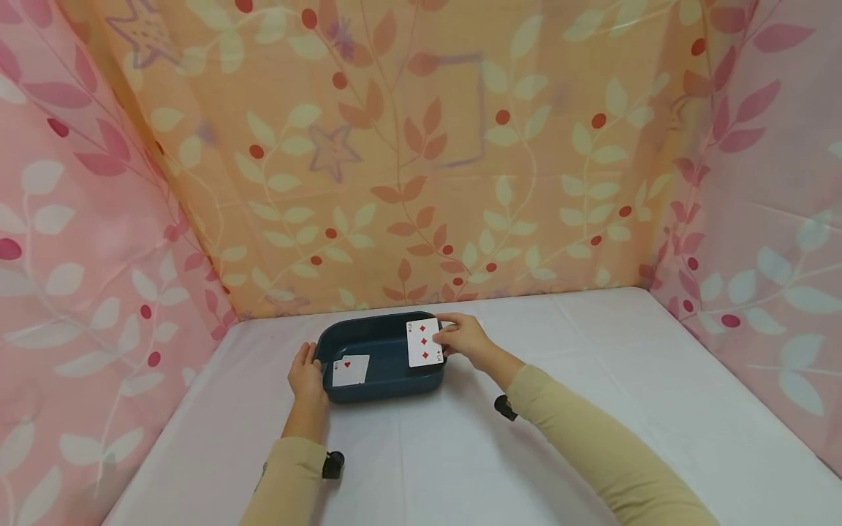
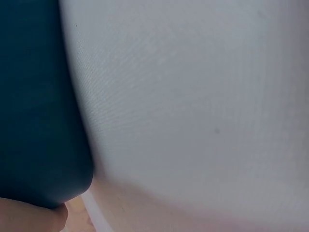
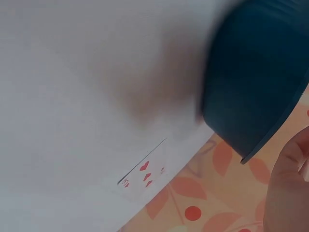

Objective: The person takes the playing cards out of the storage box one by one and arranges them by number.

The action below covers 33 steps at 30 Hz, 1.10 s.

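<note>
A dark blue tray (image 1: 384, 389) stands on the table, its outer wall also filling the edge of the left wrist view. My left hand (image 1: 307, 380) holds its left end, with fingers along the outside and thumb at the rim. At the right end, my right hand (image 1: 467, 340) pinches a white playing card (image 1: 416, 354) with red diamonds, thumb over its edge. This card overlaps the tray's right wall and faces up. Inside the tray on the left lie overlapping playing cards (image 1: 355, 369), one showing a red heart.
In the right wrist view, another card (image 3: 147, 175) with red pips shows faintly against the white tablecloth (image 3: 63, 145). Behind the table hangs an orange leaf-patterned curtain (image 1: 395, 161), with pink ones (image 1: 72, 292) at both sides. Dark wrist cameras (image 1: 333, 464) sit below each wrist.
</note>
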Available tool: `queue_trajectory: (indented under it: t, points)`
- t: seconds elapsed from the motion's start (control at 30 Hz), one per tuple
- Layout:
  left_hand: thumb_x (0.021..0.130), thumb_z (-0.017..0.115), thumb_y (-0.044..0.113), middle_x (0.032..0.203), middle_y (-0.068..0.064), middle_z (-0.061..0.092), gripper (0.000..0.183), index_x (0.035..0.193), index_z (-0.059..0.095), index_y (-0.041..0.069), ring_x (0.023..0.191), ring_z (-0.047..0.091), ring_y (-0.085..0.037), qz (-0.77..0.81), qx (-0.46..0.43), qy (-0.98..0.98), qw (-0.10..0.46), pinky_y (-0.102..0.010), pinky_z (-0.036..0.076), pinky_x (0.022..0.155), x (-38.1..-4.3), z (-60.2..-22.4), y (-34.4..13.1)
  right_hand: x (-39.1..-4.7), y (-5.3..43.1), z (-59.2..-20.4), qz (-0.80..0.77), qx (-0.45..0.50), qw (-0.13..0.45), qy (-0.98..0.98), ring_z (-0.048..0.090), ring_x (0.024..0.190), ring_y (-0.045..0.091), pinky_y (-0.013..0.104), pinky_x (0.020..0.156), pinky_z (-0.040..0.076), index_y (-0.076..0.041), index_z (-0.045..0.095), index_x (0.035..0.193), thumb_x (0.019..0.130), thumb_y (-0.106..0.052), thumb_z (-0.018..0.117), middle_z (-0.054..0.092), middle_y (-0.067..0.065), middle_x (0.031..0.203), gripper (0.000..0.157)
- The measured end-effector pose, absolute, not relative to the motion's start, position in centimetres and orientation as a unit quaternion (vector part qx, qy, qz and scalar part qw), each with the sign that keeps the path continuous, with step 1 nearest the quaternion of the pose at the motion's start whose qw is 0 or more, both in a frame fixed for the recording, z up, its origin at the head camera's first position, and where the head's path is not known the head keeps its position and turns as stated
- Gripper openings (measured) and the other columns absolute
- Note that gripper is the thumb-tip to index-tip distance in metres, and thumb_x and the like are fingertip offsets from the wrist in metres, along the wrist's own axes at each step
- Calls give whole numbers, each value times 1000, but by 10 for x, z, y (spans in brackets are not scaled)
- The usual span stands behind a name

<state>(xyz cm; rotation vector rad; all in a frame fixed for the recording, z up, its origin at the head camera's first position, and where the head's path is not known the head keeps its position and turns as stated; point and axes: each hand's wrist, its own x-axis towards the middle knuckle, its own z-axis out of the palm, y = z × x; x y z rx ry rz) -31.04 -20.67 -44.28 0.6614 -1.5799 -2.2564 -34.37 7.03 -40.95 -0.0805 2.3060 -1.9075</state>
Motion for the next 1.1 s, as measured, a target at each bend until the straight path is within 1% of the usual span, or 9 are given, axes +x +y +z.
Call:
queue_trajectory:
  t: [0.17,0.43,0.6,0.77,1.0,1.1]
  points:
    - [99,29,-10,157,-9,28,57,154,23,5,144,22,-20,-788,232,-549,156,-29,18,115,-311,-442,-206,-343,79,-409,-643,-29,72,762,63,68,16,25,57,54,1,53,136,86,2,69,71,18,98,53]
    - [97,27,-11,156,-11,27,58,153,22,3,144,21,-21,-785,227,-556,153,-31,18,116,-310,-443,-207,-343,96,-407,-639,-22,67,766,62,68,16,24,59,54,0,51,138,88,1,68,71,18,98,54]
    - [98,27,-10,156,-10,27,57,153,23,3,144,22,-20,-782,229,-558,154,-31,18,115,-310,-443,-207,-344,106,-405,-636,-20,61,769,62,68,17,24,62,56,1,51,139,89,-2,67,71,19,99,53]
    - [100,27,-9,157,-10,26,55,154,21,4,144,21,-21,-780,228,-564,150,-31,18,115,-309,-443,-207,-344,115,-404,-639,-15,53,767,62,68,16,25,63,56,4,50,138,90,-2,66,70,21,102,51]
    - [100,27,-9,157,-9,27,56,154,22,4,144,22,-21,-784,226,-559,150,-32,18,116,-310,-443,-207,-344,128,-404,-639,0,47,768,61,68,16,24,63,55,5,50,137,91,-1,65,70,19,99,49]
    - [100,27,-8,157,-9,27,55,154,22,5,144,22,-21,-782,228,-561,149,-31,18,115,-310,-443,-208,-344,133,-404,-642,-2,45,765,61,67,15,25,63,56,7,49,137,91,0,64,70,18,98,49]
